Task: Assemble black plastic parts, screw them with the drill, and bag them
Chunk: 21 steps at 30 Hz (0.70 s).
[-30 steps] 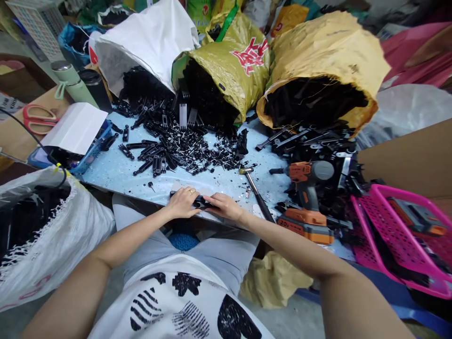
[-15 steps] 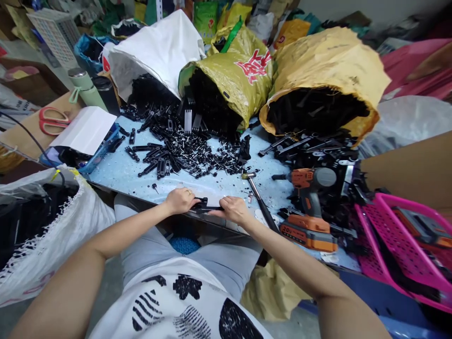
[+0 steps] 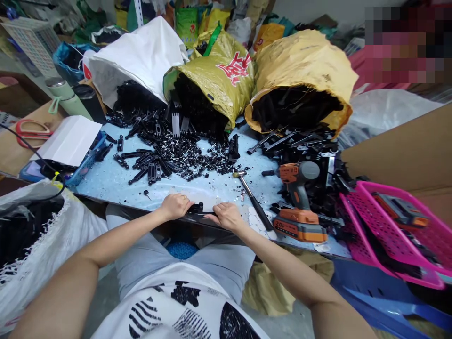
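Observation:
My left hand (image 3: 175, 206) is closed on one end of a black plastic part (image 3: 197, 208) at the table's front edge. My right hand (image 3: 226, 215) grips the other end, fingers curled over it and thumb stretched along the near side. Whether the part is one piece or two joined pieces I cannot make out. Past my hands lies a heap of small black-headed pins (image 3: 187, 153), with black plastic links (image 3: 154, 173) to its left. A hammer (image 3: 253, 197) rests to the right of my right hand, beside an orange cordless drill (image 3: 298, 200).
Three sacks spill black parts along the back: a white one (image 3: 137, 56), an olive one (image 3: 212, 75) and a yellow one (image 3: 303, 56). Pink baskets (image 3: 391, 221) stand at the right. A blue basket (image 3: 76, 176) and red scissors (image 3: 33, 134) are at the left, above another white sack (image 3: 84, 221).
The view has turned slightly, so the table's contents appear shifted left. Both hands stay on the black part at the edge, and they look a little closer together.

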### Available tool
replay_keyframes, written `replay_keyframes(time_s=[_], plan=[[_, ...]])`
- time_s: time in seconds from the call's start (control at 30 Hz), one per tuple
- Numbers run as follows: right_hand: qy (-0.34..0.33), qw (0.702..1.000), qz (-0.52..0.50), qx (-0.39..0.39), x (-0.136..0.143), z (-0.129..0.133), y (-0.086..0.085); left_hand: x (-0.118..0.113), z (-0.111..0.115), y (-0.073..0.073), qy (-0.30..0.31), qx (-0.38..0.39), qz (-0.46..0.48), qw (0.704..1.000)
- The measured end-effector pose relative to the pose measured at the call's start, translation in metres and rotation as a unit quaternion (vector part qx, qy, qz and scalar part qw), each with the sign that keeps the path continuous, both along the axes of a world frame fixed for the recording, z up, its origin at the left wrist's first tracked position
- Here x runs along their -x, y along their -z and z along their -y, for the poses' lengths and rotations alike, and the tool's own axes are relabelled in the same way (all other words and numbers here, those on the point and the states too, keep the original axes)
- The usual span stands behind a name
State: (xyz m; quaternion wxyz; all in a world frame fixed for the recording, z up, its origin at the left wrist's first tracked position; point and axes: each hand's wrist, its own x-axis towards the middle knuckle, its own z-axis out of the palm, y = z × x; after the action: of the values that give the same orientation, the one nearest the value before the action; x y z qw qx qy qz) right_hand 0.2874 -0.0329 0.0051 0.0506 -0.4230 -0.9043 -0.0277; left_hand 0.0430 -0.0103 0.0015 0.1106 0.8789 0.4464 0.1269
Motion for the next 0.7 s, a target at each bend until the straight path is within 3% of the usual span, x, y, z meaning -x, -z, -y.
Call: replay_keyframes(time_s=[0.13,0.27,0.37,0.43,0.5,0.6,0.63,0.7], plan=[[-0.098,0.993,-0.047,0.040,-0.011,-0.002,-0.027,-0.003,0.000,-0.014,0.070,0.006,0.011,0.997],[-0.153,0.969,-0.152,0.120,-0.012,0.011,-0.069,-0.005,0.015,-0.049,0.123,0.054,0.080,0.988],[-0.220,0.914,-0.265,0.214,-0.004,0.031,-0.100,-0.008,0.044,-0.082,0.187,0.117,0.185,0.958],[-0.255,0.866,-0.345,0.256,0.004,0.046,-0.110,-0.012,0.065,-0.099,0.211,0.133,0.264,0.932],[-0.275,0.816,-0.425,0.280,0.014,0.058,-0.108,-0.020,0.081,-0.109,0.217,0.135,0.340,0.905],[-0.295,0.741,-0.544,0.261,0.033,0.071,-0.084,-0.034,0.092,-0.111,0.231,0.096,0.453,0.856],[-0.269,0.729,-0.582,0.240,0.040,0.074,-0.073,-0.038,0.093,-0.109,0.219,0.071,0.487,0.843],[-0.140,0.725,-0.641,0.209,0.056,0.076,-0.051,-0.043,0.090,-0.103,0.166,0.018,0.526,0.834]])
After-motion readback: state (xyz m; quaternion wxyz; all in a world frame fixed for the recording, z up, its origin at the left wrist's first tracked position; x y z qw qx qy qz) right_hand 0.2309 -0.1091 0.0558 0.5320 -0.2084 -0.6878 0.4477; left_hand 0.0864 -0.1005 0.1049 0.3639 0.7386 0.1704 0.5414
